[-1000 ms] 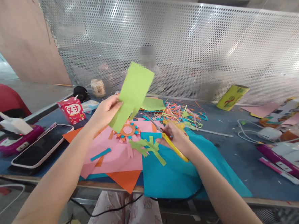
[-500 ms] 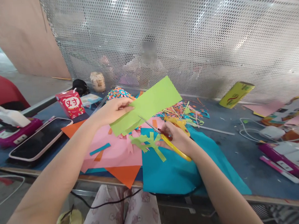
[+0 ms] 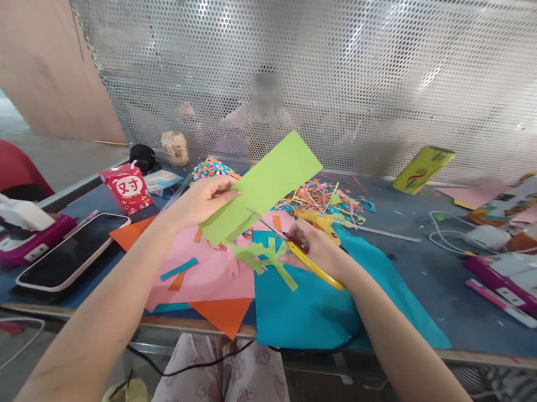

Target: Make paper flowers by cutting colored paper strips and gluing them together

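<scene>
My left hand (image 3: 209, 198) pinches a light green paper strip (image 3: 271, 179) near its lower left end, and the strip slants up to the right. My right hand (image 3: 314, 250) grips yellow-handled scissors (image 3: 315, 268); their blades point up and left at the strip's lower edge. Whether the blades touch the paper is hard to tell. Below the blades lie short green paper pieces (image 3: 284, 273), partly over a pink sheet (image 3: 187, 288) and a blue sheet (image 3: 307, 314). A yellow object (image 3: 319, 219) rests just behind my right hand.
Colourful paper shreds (image 3: 336, 200) and a paper flower (image 3: 212, 168) lie behind. On the left are a phone (image 3: 74, 252), a red packet (image 3: 126, 188), a jar (image 3: 175, 148) and a power strip (image 3: 29, 243). A yellow box (image 3: 423, 169), cables and a pink pen (image 3: 502, 303) are on the right.
The green strip has shifted slightly left and its upper end has tilted a little. My right hand and the scissors have hardly moved.
</scene>
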Demonstrator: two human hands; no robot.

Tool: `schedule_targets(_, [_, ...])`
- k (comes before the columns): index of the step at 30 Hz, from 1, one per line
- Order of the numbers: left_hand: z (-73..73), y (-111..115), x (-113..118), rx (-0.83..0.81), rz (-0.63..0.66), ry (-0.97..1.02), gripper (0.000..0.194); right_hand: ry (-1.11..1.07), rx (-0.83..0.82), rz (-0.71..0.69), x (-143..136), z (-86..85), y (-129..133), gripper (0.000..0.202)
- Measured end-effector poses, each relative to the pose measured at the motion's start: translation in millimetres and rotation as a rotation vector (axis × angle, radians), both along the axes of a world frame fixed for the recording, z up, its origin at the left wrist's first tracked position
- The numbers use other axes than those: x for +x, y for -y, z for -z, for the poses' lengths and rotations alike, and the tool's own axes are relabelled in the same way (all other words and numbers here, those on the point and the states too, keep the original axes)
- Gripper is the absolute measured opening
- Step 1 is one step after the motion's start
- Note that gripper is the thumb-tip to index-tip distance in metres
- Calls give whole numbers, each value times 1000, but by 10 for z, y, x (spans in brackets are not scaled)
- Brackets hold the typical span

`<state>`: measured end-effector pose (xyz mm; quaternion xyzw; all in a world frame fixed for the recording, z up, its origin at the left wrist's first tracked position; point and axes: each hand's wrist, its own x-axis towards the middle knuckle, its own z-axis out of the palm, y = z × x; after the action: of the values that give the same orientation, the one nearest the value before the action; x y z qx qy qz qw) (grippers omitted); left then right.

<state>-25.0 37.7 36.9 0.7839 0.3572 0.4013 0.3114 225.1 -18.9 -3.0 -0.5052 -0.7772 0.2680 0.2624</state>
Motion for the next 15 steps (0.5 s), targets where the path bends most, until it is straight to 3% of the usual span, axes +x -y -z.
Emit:
schedule_targets(5, [-33,39,17,38,-54,-46,20,-4,7,-12,-2,1,0,42])
schedule_targets(15, [-13,42,29,15,-40,-11,19,-33,25,-3,-1,20,-22,42])
